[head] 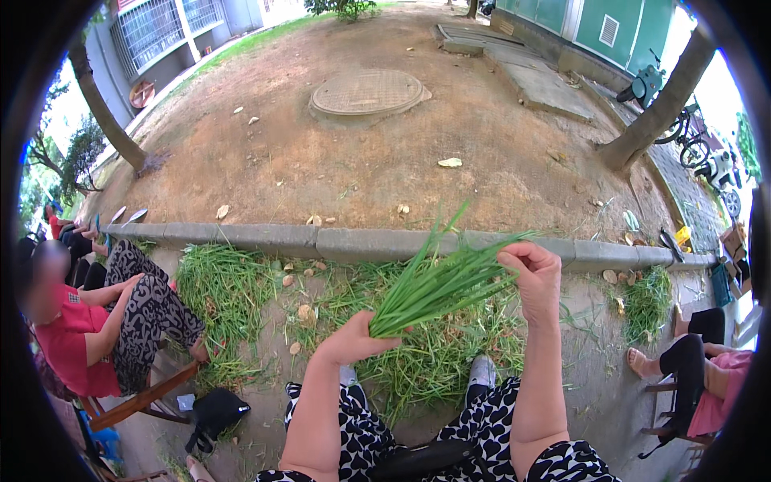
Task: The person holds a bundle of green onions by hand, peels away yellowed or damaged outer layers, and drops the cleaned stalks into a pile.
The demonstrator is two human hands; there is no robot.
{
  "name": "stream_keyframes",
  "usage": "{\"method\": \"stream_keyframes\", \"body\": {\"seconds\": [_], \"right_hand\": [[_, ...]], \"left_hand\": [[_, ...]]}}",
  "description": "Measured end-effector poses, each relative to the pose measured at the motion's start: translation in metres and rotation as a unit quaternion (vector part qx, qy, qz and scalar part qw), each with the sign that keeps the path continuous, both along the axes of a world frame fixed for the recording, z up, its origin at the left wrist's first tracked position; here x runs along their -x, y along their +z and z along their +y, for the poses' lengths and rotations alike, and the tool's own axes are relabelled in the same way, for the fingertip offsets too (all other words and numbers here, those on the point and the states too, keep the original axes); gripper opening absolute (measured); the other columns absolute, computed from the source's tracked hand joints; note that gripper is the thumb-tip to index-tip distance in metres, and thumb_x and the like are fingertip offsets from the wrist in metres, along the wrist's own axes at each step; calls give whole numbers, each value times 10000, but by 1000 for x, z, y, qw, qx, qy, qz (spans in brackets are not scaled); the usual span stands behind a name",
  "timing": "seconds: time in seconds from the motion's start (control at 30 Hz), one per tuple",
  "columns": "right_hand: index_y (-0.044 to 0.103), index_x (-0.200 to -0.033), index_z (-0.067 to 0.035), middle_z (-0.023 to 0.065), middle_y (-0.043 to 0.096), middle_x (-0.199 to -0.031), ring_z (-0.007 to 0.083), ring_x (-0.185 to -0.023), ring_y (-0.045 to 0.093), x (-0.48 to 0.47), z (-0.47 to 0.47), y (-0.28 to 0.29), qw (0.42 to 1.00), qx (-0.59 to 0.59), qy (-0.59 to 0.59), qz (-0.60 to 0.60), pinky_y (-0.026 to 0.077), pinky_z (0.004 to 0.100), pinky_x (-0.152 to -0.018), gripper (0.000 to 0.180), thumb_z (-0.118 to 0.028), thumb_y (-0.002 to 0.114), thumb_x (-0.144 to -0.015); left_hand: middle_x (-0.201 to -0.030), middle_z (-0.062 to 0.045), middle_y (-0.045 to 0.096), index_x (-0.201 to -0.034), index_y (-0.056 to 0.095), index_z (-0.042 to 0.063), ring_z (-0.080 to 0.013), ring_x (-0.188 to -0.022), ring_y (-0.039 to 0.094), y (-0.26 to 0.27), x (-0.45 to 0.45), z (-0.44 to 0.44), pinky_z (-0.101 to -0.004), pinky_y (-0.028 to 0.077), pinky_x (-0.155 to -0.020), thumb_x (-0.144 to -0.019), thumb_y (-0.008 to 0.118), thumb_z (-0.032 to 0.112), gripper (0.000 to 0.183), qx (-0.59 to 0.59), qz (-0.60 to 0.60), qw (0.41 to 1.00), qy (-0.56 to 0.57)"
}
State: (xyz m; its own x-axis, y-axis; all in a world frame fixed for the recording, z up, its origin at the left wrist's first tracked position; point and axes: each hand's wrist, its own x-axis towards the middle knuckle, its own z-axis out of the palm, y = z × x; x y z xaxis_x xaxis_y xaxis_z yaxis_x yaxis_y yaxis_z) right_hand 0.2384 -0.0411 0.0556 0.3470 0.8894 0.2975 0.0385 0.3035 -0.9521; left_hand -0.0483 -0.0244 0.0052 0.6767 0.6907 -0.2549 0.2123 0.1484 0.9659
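Note:
My left hand (360,338) grips the lower end of a bunch of long, flat green leaves (430,286), which look like garlic chives. The bunch slants up and to the right, its tips fanning apart. At the right-hand tips, the bent thumb and fingers of my right hand (535,271) pinch together on a few blades; the exact contact is partly hidden by the fingers. Below both hands, a loose heap of cut green leaves (433,367) covers the pavement between my shoes, with some yellowed bits mixed in.
A concrete kerb (385,244) runs across in front, with bare soil and a round manhole cover (367,93) beyond. A seated person (78,349) is at left beside another leaf pile (223,289) and a black bag (217,416). Another person (717,379) sits at right near a smaller pile (647,304).

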Motion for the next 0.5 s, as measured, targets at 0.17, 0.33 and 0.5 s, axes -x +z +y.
{"method": "stream_keyframes", "body": {"seconds": [0.17, 0.33, 0.5], "right_hand": [[678, -858, 2, -39, 605, -737, 20, -612, 462, -9, 4, -7, 995, 11, -96, 10, 376, 169, -565, 77, 3, 673, -781], [665, -916, -4, -22, 601, -708, 49, -596, 461, -26, 6, -24, 965, 60, -186, -175, 401, 206, -571, 121, -33, 651, -799], [642, -990, -22, 50, 641, -788, 109, -657, 543, -32, 4, -34, 908, 89, -229, -338, 446, 237, -611, 188, -23, 615, -804]], "left_hand": [[-921, -29, 653, -1068, 627, 14, -74, -841, 551, -5, 9, -3, -245, 457, -757, -778, 679, 93, 305, -9, 31, 999, 7], [-837, -61, 666, -1014, 627, -5, -96, -760, 565, 4, 21, -7, -277, 465, -695, -775, 679, 115, 273, -66, 74, 995, -8], [-763, -149, 647, -973, 641, 49, -288, -721, 624, -3, 38, -7, -375, 475, -657, -728, 657, 143, 263, -186, 218, 958, -27]]}}
